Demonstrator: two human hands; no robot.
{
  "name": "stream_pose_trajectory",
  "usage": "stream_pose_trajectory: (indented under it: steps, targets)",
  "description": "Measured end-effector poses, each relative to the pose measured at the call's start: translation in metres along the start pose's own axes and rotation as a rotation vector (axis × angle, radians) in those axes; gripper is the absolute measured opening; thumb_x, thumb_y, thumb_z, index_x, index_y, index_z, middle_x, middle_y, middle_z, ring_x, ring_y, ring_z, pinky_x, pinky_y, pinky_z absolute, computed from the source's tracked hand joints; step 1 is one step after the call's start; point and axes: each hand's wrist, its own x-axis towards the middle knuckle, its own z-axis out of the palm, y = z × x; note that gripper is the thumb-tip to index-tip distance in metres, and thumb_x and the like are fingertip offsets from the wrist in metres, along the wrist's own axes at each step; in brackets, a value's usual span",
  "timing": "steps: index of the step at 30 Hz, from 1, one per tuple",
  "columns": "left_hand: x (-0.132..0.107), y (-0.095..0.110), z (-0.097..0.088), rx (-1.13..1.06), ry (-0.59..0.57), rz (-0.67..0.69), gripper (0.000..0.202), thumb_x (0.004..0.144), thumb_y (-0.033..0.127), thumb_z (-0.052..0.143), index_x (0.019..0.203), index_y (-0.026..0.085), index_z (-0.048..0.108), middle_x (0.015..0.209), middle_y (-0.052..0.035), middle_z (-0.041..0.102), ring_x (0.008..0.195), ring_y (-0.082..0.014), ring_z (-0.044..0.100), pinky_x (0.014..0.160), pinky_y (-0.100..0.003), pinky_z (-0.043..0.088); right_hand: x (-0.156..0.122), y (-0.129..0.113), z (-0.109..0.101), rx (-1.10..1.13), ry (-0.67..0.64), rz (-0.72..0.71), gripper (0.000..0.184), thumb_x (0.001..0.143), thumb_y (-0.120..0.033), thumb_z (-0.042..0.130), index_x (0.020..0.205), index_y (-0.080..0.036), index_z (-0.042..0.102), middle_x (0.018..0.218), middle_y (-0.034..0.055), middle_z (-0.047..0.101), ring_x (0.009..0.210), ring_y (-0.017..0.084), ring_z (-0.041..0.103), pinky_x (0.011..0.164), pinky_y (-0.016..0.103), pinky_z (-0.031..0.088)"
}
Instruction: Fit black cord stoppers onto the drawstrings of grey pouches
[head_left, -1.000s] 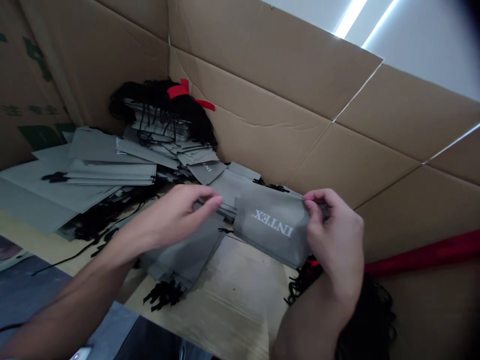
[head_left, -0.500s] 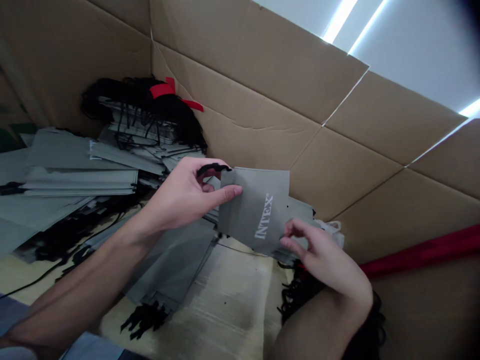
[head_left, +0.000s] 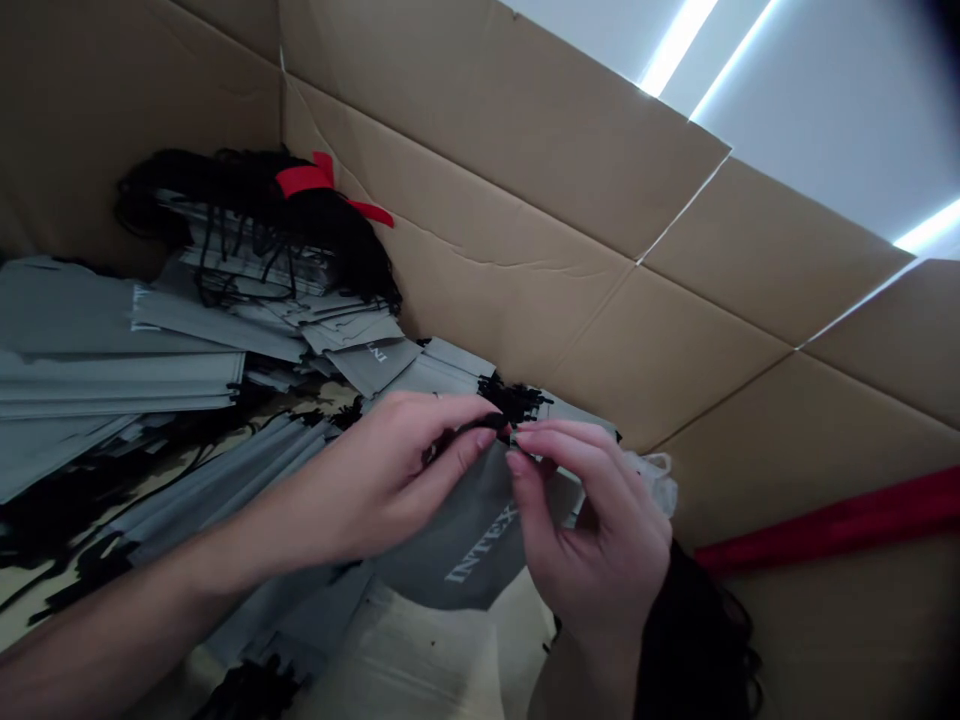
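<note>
Both left hand [head_left: 390, 490] and right hand [head_left: 600, 545] pinch the black drawstring [head_left: 474, 428] of a grey INTEX pouch [head_left: 457, 545]; loosely held, it could slip.

The pouch [head_left: 469, 535] now hangs lower, logo tilted, no longer held flat — both hands, left [head_left: 390, 485] and right [head_left: 592, 530], meet at its top, pinching the black cord [head_left: 480, 428].

We see a flat grey fabric pouch [head_left: 450, 550] with white INTEX lettering, its thin black drawstring cord [head_left: 480, 424], stacked grey fabric pouches [head_left: 112, 360], a red ribbon tie [head_left: 304, 180], plain brown cardboard walls [head_left: 525, 250].
</note>
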Motion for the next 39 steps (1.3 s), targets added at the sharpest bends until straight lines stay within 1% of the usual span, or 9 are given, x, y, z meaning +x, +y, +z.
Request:
stream_pose_trajectory:
  steps: [4, 9, 15, 18, 21, 25, 27, 33, 39]
  targets:
    - [-0.001, 0.001, 0.005, 0.046, -0.092, 0.034, 0.028, 0.118, 0.026, 0.046, 0.101, 0.020, 0.067, 0.086, 0.0034, 0.070, 0.075, -0.0104, 0.061, 0.069, -0.025, 0.043, 0.001, 0.002, 0.003, -0.016, 0.016, -0.004, 0.029, 0.100, -0.002, 0.073, 0.116, -0.027, 0.076, 0.108, 0.0019, 0.083, 0.097, 0.019, 0.080, 0.091, 0.035, 0.069]
    - [-0.004, -0.004, 0.010, 0.207, -0.071, 0.072, 0.026, 0.117, 0.024, 0.045, 0.097, 0.021, 0.062, 0.082, 0.0030, 0.068, 0.069, -0.0120, 0.059, 0.064, -0.030, 0.038, -0.001, 0.004, 0.005, -0.002, 0.028, -0.035, 0.034, 0.097, 0.000, 0.076, 0.118, -0.027, 0.076, 0.103, 0.0018, 0.083, 0.091, 0.019, 0.081, 0.086, 0.035, 0.070]
    - [-0.007, -0.005, 0.011, 0.432, -0.083, 0.098, 0.032, 0.117, 0.028, 0.039, 0.106, 0.018, 0.067, 0.082, -0.0005, 0.069, 0.064, -0.0151, 0.062, 0.059, -0.033, 0.035, 0.000, 0.004, 0.002, -0.099, -0.020, -0.044, 0.026, 0.099, -0.003, 0.075, 0.111, -0.026, 0.075, 0.098, 0.0009, 0.082, 0.088, 0.017, 0.080, 0.087, 0.031, 0.070]
    - [-0.005, 0.000, 0.007, 0.380, -0.109, 0.124, 0.034, 0.117, 0.026, 0.038, 0.103, 0.018, 0.067, 0.080, -0.0002, 0.067, 0.065, -0.0152, 0.059, 0.060, -0.033, 0.039, 0.000, 0.003, -0.002, -0.048, -0.013, 0.020, 0.024, 0.098, -0.005, 0.076, 0.109, -0.027, 0.076, 0.095, -0.0019, 0.082, 0.083, 0.015, 0.079, 0.082, 0.028, 0.069]
    - [-0.003, 0.001, 0.002, 0.241, -0.158, 0.136, 0.032, 0.117, 0.023, 0.042, 0.100, 0.019, 0.068, 0.088, -0.0012, 0.070, 0.077, -0.0149, 0.064, 0.068, -0.030, 0.049, -0.004, 0.004, -0.004, 0.034, -0.010, 0.117, 0.023, 0.096, -0.008, 0.078, 0.107, -0.028, 0.077, 0.094, -0.0032, 0.082, 0.081, 0.015, 0.078, 0.077, 0.029, 0.068]
    - [-0.002, -0.004, -0.002, 0.163, 0.007, 0.181, 0.014, 0.113, 0.020, 0.061, 0.123, 0.023, 0.069, 0.111, 0.0002, 0.081, 0.095, -0.0120, 0.076, 0.081, -0.023, 0.059, -0.008, 0.007, -0.005, 0.111, -0.003, 0.198, 0.021, 0.095, -0.009, 0.079, 0.104, -0.028, 0.079, 0.094, -0.0029, 0.082, 0.082, 0.016, 0.079, 0.076, 0.030, 0.067]
    - [-0.002, -0.006, -0.003, 0.136, 0.057, 0.237, 0.014, 0.110, 0.018, 0.066, 0.123, 0.024, 0.070, 0.114, 0.0004, 0.083, 0.099, -0.0120, 0.079, 0.086, -0.022, 0.062, -0.009, 0.008, -0.006, 0.139, -0.013, 0.230, 0.019, 0.094, -0.010, 0.080, 0.103, -0.027, 0.080, 0.094, -0.0029, 0.083, 0.082, 0.016, 0.080, 0.075, 0.029, 0.067]
    - [-0.004, -0.007, -0.006, 0.178, 0.071, 0.337, 0.019, 0.105, 0.012, 0.072, 0.116, 0.028, 0.071, 0.110, 0.0020, 0.086, 0.097, -0.0124, 0.084, 0.088, -0.020, 0.067, -0.008, 0.009, -0.010, 0.210, -0.074, 0.255, 0.024, 0.091, -0.007, 0.080, 0.102, -0.028, 0.080, 0.095, -0.0058, 0.084, 0.084, 0.013, 0.080, 0.077, 0.024, 0.066]
    - [-0.009, -0.015, -0.003, 0.347, 0.085, 0.460, 0.017, 0.103, 0.012, 0.074, 0.115, 0.024, 0.071, 0.106, -0.0008, 0.087, 0.091, -0.0156, 0.086, 0.085, -0.023, 0.068, -0.007, 0.010, -0.014, 0.169, -0.152, 0.231, 0.021, 0.091, -0.008, 0.079, 0.100, -0.027, 0.079, 0.093, -0.0060, 0.084, 0.082, 0.012, 0.080, 0.076, 0.023, 0.066]
